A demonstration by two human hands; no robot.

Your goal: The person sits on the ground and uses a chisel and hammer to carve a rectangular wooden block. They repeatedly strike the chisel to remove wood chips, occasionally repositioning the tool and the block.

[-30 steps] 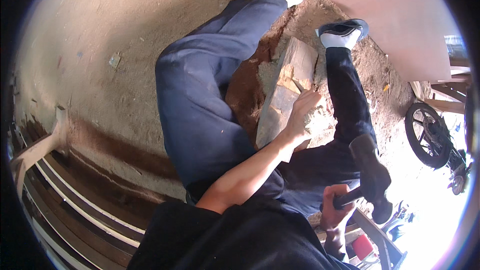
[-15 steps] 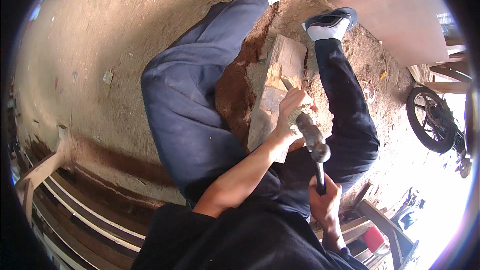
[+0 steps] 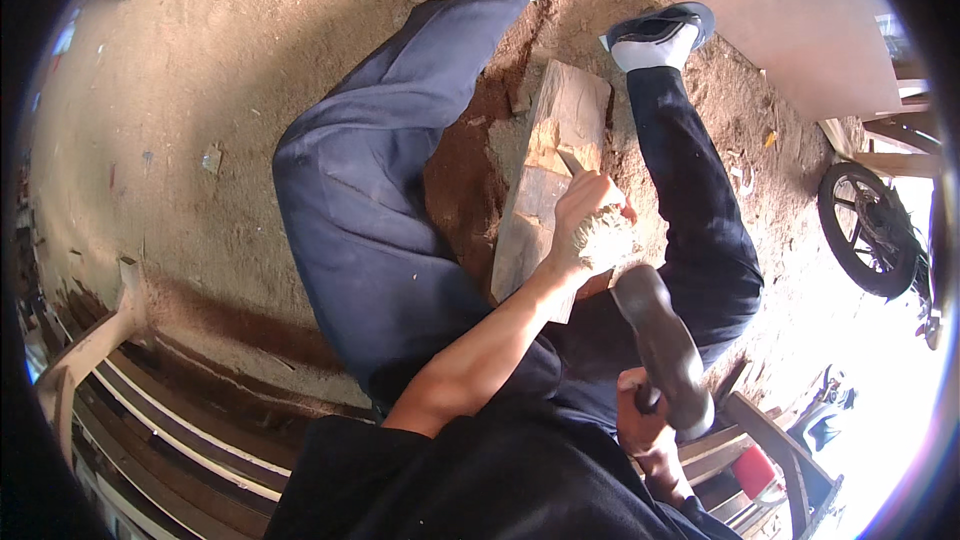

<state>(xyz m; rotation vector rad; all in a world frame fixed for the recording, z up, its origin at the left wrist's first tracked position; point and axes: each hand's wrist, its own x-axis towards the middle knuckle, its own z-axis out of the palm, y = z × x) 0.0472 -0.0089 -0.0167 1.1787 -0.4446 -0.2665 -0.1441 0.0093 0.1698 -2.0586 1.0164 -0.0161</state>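
A thick wooden block [image 3: 576, 105] lies lengthwise between my legs, its upper face chipped and pale where wood has come away. My left hand [image 3: 577, 204] is wrapped round a chisel [image 3: 569, 161], whose blade tip meets the chipped patch. The chisel's frayed, mushroomed handle end [image 3: 604, 240] sticks out near my wrist. Closer to my body, my right hand [image 3: 640, 422] grips a hammer [image 3: 662, 348]. Its big dark metal head is lifted off the chisel, hiding most of the handle and part of the hand.
My legs [image 3: 370, 200] spread either side of the block on a dirt floor [image 3: 200, 70]. A pinkish sheet [image 3: 770, 20] lies at the far right. A spoked wheel [image 3: 862, 230] stands on the right. Wooden framing [image 3: 95, 345] is at the lower left; a red object [image 3: 754, 473] sits lower right.
The hammer head has swung up and back, away from the chisel's end toward my right hand. My left hand and the chisel stay on the same spot of the block.
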